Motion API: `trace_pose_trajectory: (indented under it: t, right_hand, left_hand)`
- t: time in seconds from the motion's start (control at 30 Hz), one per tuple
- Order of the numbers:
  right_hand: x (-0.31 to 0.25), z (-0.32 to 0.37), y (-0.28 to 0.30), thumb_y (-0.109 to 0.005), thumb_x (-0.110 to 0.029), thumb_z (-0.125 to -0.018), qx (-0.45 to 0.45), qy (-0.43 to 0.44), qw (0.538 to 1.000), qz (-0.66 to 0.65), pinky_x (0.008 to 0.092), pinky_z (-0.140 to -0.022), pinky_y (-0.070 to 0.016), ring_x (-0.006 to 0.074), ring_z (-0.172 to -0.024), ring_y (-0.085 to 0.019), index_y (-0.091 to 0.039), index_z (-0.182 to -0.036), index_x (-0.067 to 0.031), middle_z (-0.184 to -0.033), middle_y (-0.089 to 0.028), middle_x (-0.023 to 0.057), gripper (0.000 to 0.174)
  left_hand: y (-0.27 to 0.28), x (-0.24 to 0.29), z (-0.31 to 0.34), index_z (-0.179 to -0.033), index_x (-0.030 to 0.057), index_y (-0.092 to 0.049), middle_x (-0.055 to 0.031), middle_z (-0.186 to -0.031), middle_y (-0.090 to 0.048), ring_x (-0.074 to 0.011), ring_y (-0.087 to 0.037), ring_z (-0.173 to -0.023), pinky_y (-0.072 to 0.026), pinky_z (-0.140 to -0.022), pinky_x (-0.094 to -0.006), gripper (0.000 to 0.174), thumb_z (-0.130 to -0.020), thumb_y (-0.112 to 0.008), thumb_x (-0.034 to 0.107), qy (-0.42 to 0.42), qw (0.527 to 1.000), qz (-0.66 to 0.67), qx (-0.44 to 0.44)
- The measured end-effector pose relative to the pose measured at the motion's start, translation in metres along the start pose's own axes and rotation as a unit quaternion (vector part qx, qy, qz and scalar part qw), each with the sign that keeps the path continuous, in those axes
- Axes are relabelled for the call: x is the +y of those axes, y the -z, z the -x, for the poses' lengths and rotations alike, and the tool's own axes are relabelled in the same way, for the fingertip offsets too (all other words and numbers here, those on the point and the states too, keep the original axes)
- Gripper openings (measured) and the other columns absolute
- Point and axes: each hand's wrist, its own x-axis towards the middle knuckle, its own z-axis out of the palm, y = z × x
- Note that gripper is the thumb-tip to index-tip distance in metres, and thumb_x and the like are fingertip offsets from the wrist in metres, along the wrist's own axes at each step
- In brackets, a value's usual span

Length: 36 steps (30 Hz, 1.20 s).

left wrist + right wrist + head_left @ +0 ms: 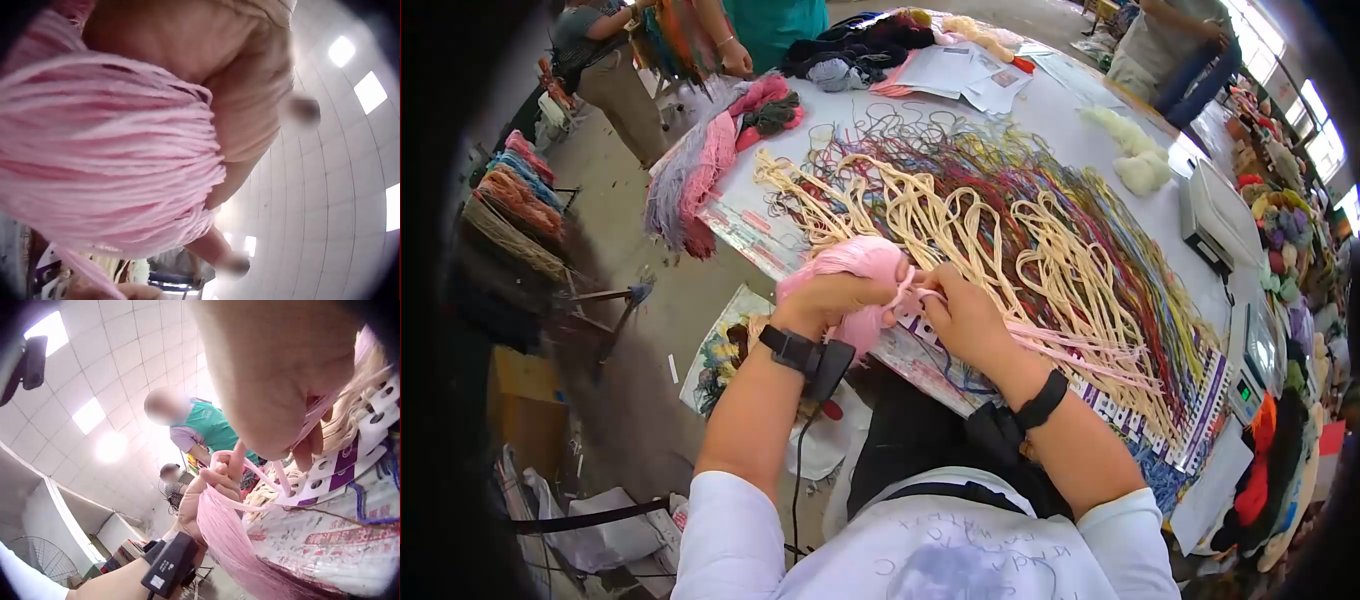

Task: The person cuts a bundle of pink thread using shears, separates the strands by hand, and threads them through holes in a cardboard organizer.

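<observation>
pink yarn (850,262) is bunched in the wearer's left hand (830,300) at the near edge of the table (1168,222), and on my feed i see that hand's fingers curled round the bundle. the right hand (968,318) pinches a pink strand (913,288) between thumb and fingers, just beside the left.

for writing i get little: loose dark letters on the white shirt (850,560) that i cannot join into words; small pale print on a black wrist camera (169,565), too fine for me; red characters (340,537) along the table's worn edge, illegible from here; green digits on a scale (1258,350), also too small.

the white tabletop carries cream yarn (960,225) looped over many-coloured yarn (1125,235), with purple-banded cards (1205,415) punched with holes along the near side, and papers (960,75) at the far end. around it i see grey floor (615,235), bright windows (1315,130) to the right and a tiled ceiling (312,187) with lit panels. beyond the hands, a person in teal (212,422) has a blurred face.

some right fingertips are hidden from me, and dark lens rims cut off the corners.
</observation>
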Motion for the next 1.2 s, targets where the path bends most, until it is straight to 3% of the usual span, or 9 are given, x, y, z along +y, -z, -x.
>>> trace_pose_trajectory:
  t: [0.23, 0.3, 0.57, 0.67, 0.77, 0.97, 1.03, 1.1, 1.2]
  right_hand:
    - [0.018, 0.004, -0.006, -0.054, -0.014, -0.084, -0.011, -0.044, 0.999, -0.01, 0.0451, -0.068, -0.046, 0.0375, -0.079, -0.059, -0.052, -0.096, -0.0055, -0.083, -0.061, 0.0183, 0.015]
    - [0.029, 0.014, -0.01, -0.055, -0.013, -0.082, -0.013, 0.002, 0.994, 0.107, 0.0454, -0.07, -0.0464, 0.036, -0.083, -0.059, -0.051, -0.095, -0.0062, -0.087, -0.06, 0.0172, 0.015]
    - [0.031, 0.018, -0.015, -0.056, -0.012, -0.08, 0.015, -0.018, 0.994, 0.111, 0.0448, -0.071, -0.0463, 0.0348, -0.083, -0.058, -0.053, -0.091, -0.0057, -0.087, -0.059, 0.0147, 0.013]
    - [0.034, 0.016, -0.016, -0.055, -0.014, -0.08, 0.026, -0.016, 0.994, 0.103, 0.046, -0.07, -0.0469, 0.0348, -0.082, -0.059, -0.052, -0.091, -0.0073, -0.087, -0.06, 0.0132, 0.013]
    - [0.028, 0.016, -0.014, -0.057, -0.016, -0.081, 0.012, -0.03, 0.995, 0.094, 0.0446, -0.069, -0.0475, 0.0341, -0.08, -0.059, -0.054, -0.091, -0.0074, -0.088, -0.06, 0.0128, 0.014]
    - [-0.03, 0.013, 0.01, -0.065, -0.022, -0.081, 0.004, -0.073, 0.994, -0.079, 0.0338, -0.065, -0.0476, 0.0223, -0.071, -0.059, -0.061, -0.097, -0.007, -0.08, -0.06, 0.0087, 0.023]
    - [-0.061, 0.017, 0.017, -0.068, -0.023, -0.08, 0.036, -0.05, 0.988, -0.144, 0.0308, -0.064, -0.0469, 0.0184, -0.068, -0.058, -0.062, -0.099, -0.0059, -0.076, -0.059, 0.0068, 0.026]
    - [-0.084, 0.021, 0.024, -0.072, -0.021, -0.076, 0.084, 0.085, 0.959, -0.258, 0.0276, -0.062, -0.0459, 0.0135, -0.068, -0.056, -0.064, -0.097, -0.0026, -0.074, -0.061, 0.0043, 0.029]
    - [-0.092, 0.036, 0.035, -0.067, -0.011, -0.082, 0.016, 0.084, 0.962, -0.258, 0.0226, -0.066, -0.0443, 0.0082, -0.07, -0.055, -0.064, -0.094, 0.0018, -0.077, -0.063, 0.0026, 0.018]
  left_hand:
    - [0.017, -0.003, -0.006, -0.094, 0.0033, -0.059, -0.0033, -0.079, -0.059, -0.0109, -0.057, -0.064, -0.0472, -0.057, -0.0251, 0.017, -0.079, -0.065, 0.005, 0.05, 0.993, -0.106, 0.001]
    - [0.043, 0.004, 0.007, -0.092, 0.0049, -0.058, -0.0026, -0.074, -0.057, -0.0125, -0.056, -0.06, -0.0472, -0.054, -0.0259, 0.015, -0.08, -0.066, 0.008, 0.122, 0.973, -0.073, 0.184]
    - [0.248, 0.089, 0.047, -0.09, 0.0041, -0.054, -0.003, -0.061, -0.051, -0.0161, -0.051, -0.053, -0.0434, -0.047, -0.0324, 0.009, -0.086, -0.055, 0.012, -0.116, 0.92, 0.141, 0.346]
    - [0.176, 0.136, 0.037, -0.096, 0.0041, -0.051, -0.007, -0.068, -0.058, -0.0183, -0.055, -0.059, -0.0439, -0.049, -0.0334, 0.015, -0.088, -0.055, 0.017, -0.154, 0.81, 0.078, 0.561]
    - [0.177, 0.127, 0.035, -0.106, 0.0051, -0.049, -0.0106, -0.088, -0.063, -0.0196, -0.059, -0.066, -0.0471, -0.052, -0.0344, 0.022, -0.089, -0.055, 0.019, -0.226, 0.812, -0.186, 0.505]
    - [0.003, 0.098, 0.06, -0.12, 0.0001, -0.052, -0.0151, -0.113, -0.06, -0.0199, -0.062, -0.084, -0.0523, -0.069, -0.0306, 0.037, -0.09, -0.056, 0.02, -0.116, 0.977, 0.016, 0.177]
    - [-0.044, 0.089, 0.063, -0.126, -0.0028, -0.048, -0.0169, -0.129, -0.05, -0.0231, -0.056, -0.108, -0.0475, -0.09, -0.0324, 0.044, -0.091, -0.053, 0.024, -0.095, 0.986, 0.118, 0.072]
    - [-0.067, 0.074, 0.064, -0.127, -0.004, -0.046, -0.0175, -0.132, -0.047, -0.0244, -0.051, -0.115, -0.043, -0.095, -0.0342, 0.047, -0.091, -0.052, 0.026, -0.106, 0.988, 0.106, 0.045]
    - [-0.086, 0.058, 0.07, -0.128, -0.0056, -0.043, -0.0182, -0.135, -0.044, -0.0265, -0.046, -0.123, -0.0376, -0.102, -0.0381, 0.051, -0.091, -0.051, 0.028, -0.116, 0.988, 0.098, 0.036]
